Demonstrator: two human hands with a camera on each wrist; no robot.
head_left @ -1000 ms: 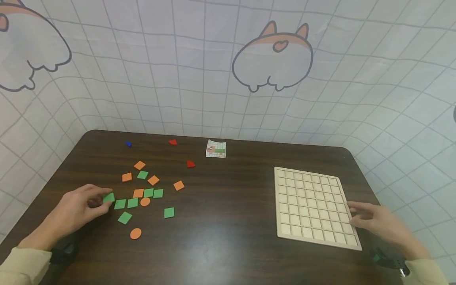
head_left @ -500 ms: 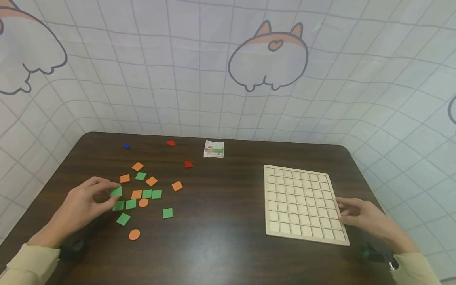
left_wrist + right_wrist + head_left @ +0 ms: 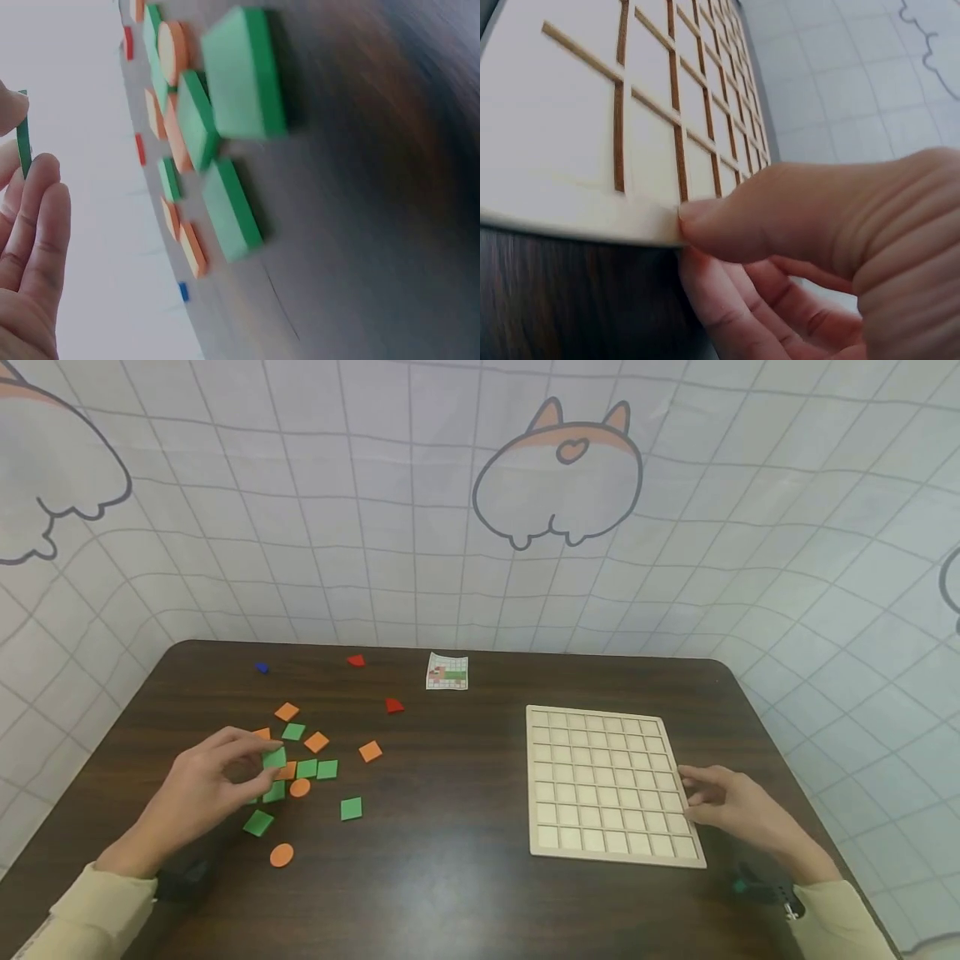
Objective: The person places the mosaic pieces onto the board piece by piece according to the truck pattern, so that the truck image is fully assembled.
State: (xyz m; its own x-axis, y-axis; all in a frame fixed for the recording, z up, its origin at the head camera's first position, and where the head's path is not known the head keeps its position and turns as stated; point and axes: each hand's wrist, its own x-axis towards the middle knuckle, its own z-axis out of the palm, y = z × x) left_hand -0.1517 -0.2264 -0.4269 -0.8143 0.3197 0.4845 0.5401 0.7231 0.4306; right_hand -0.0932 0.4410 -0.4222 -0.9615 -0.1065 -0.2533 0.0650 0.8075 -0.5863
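My left hand (image 3: 208, 783) pinches a green square tile (image 3: 275, 758) between thumb and fingers, raised over the loose tiles at the left of the table. The left wrist view catches that tile (image 3: 24, 135) edge-on. On the right, my right hand (image 3: 738, 806) holds the right edge of a pale wooden grid board (image 3: 611, 860). In the right wrist view the thumb (image 3: 735, 217) lies on the board's rim, with the other fingers below it. Several green tiles (image 3: 351, 809), orange squares (image 3: 371, 751) and orange discs (image 3: 282, 855) lie near the left hand; some are partly hidden behind it.
A small printed pattern card (image 3: 447, 672) lies at the back of the dark table (image 3: 435, 827). Red pieces (image 3: 393, 705) and a small blue piece (image 3: 262, 667) lie towards the back left. A patterned curtain (image 3: 375, 510) hangs behind the table.
My left hand has lifted the green tile and carried it to the right. My right hand has slid the grid board to the left.
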